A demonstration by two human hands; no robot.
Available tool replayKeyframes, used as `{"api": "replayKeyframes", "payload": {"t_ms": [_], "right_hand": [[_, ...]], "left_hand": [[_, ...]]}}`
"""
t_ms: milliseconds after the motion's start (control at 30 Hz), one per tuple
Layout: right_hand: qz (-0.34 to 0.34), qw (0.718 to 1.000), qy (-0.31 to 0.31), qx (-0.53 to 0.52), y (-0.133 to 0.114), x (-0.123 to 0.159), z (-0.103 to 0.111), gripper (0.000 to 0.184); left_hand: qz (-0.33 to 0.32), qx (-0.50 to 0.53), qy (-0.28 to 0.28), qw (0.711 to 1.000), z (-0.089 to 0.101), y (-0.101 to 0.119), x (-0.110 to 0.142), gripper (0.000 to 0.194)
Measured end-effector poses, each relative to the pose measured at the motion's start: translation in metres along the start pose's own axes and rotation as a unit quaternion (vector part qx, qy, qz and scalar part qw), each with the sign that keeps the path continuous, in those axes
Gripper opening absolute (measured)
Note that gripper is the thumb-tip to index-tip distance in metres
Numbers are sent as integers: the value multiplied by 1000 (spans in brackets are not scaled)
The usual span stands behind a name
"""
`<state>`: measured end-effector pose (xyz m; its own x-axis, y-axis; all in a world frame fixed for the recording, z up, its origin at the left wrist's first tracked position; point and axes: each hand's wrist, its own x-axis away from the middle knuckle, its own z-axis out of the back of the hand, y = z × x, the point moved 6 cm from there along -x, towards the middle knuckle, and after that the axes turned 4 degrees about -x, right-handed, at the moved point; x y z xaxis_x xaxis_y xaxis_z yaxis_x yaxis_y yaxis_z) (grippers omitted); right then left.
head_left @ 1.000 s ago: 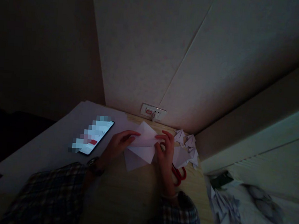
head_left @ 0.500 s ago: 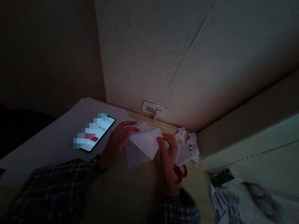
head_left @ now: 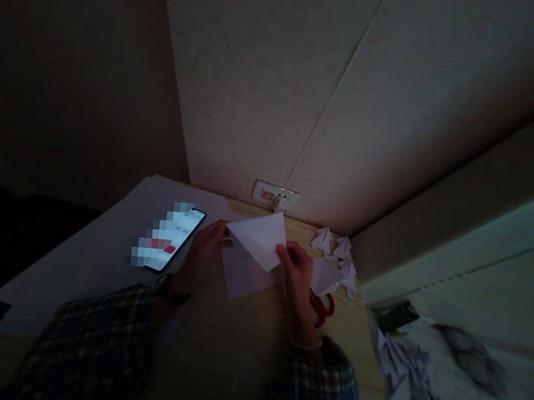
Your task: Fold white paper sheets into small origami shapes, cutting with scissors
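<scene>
My right hand [head_left: 296, 264] pinches a white folded sheet of paper [head_left: 259, 239] by its right edge, between thumb and fingers. The sheet is creased into a pointed shape and raised above another flat square paper [head_left: 246, 278] on the table. My left hand [head_left: 208, 244] is at the folded sheet's left tip, its fingers slightly curled with a gap between thumb and forefinger; whether they touch the tip is hard to see. Beside my right wrist lie red-handled scissors [head_left: 325, 309], their blades hidden, and a loose piece of white paper [head_left: 326, 275].
A lit phone [head_left: 176, 236] rests on large white sheets [head_left: 107, 237] at the left. Several folded paper pieces [head_left: 337, 248] sit at the table's right corner. More folded papers [head_left: 406, 371] lie lower, beyond the right edge. A wall socket [head_left: 276, 194] is behind the table.
The folded sheet has risen and turned, moving slightly up and left with my right hand. My left hand has drawn back a little to the left, its fingers off the sheet's upper edge.
</scene>
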<state>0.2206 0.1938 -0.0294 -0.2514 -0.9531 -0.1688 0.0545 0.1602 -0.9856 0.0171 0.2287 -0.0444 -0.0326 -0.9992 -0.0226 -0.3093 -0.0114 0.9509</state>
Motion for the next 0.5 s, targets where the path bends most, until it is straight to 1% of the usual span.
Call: {"api": "replayKeyframes", "payload": {"t_ms": [167,300,433,500], "right_hand": [[4,999,-14,31,0,1,-3,21],[-9,1000,-25,15,0,1,-5,22],[-22,1000,-5,-16,0,0,-3,21],[-21,999,-7,-34,2,1,-2,19]], "left_hand": [[28,-53,4,998,-2,5,1,28],[48,-79,11,996,-4,9,2,27],[69,-64,11,996,-8,8,5,26],[77,-43,3,996,-9,6,6,23]]}}
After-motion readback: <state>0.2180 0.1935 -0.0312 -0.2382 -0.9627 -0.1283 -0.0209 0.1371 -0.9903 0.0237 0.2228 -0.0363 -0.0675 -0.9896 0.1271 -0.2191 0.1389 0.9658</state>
